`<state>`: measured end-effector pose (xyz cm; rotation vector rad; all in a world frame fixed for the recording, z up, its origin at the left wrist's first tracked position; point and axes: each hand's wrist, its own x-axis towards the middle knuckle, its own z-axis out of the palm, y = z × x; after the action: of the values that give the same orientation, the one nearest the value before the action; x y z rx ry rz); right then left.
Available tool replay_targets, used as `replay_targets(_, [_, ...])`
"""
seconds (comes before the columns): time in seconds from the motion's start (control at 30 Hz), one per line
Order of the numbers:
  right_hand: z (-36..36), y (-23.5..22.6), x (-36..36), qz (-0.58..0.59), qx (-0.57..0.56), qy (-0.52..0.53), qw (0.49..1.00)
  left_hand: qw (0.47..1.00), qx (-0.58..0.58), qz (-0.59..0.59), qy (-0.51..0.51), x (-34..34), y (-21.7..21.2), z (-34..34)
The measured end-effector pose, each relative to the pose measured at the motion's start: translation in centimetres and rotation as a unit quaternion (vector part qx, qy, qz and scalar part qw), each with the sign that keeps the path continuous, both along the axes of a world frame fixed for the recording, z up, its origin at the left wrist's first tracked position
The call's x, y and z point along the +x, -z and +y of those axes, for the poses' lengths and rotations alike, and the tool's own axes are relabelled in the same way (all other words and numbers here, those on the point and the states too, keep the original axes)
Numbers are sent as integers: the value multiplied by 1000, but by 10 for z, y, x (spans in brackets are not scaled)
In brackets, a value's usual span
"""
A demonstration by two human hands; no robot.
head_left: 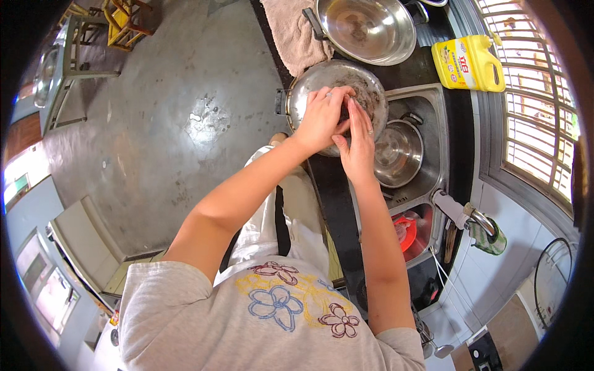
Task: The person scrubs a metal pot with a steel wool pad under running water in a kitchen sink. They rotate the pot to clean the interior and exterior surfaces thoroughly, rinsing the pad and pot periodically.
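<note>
A round steel pan (371, 86) with side handles rests over the near corner of the sink (433, 105). My left hand (320, 117) lies inside it with bent fingers pressed on its bottom. My right hand (359, 139), with a ring on one finger, sits just beside it at the pan's near rim, fingers together and touching the left hand. Something small and dark lies between the two hands, but what it is stays hidden. A smaller steel pot (399, 153) stands in the sink right behind my right hand.
A big steel wok (371, 28) sits on the dark counter beyond, next to a beige towel (291, 31). A yellow jug (467, 62) stands by the barred window. A tap (461, 213) and a red scrubber (403, 230) are at the sink's near end.
</note>
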<state>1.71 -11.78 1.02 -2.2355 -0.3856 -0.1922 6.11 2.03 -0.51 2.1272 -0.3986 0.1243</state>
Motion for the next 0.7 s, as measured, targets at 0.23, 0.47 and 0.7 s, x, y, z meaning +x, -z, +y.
replay_targets(0.23, [-2,20,-11,-54,-135,54,988,991,-29,61,-115,-5,28,83])
replay_targets(0.47, [-25,15,-54,-28,-116,31,992,936,0,319,-150,-25,64,85])
replay_targets(0.7, [-35,11,-100,-21,-104,4,994,912,136,381,-68,-41,50,74])
